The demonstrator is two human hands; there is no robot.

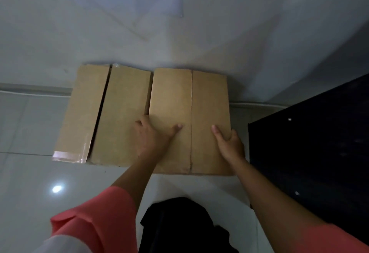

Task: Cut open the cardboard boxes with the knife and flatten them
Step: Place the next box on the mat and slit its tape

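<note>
Two brown cardboard boxes stand side by side on the floor against the wall. The right box (209, 101) has closed top flaps with a seam down its middle. My left hand (151, 135) grips its left edge, thumb on top and fingers down in the gap between the boxes. My right hand (229, 143) grips its right edge, thumb lying on the top flap. The left box (119, 113) has a dark open slit between its flaps and clear tape (69, 156) peeling at its near left corner. No knife is visible.
A dark cabinet (319, 153) stands close on the right, nearly touching the right box. White glossy floor tiles (30, 173) extend to the left and front. A pale wall (179, 23) rises behind the boxes. Black clothing (179, 222) shows at the bottom centre.
</note>
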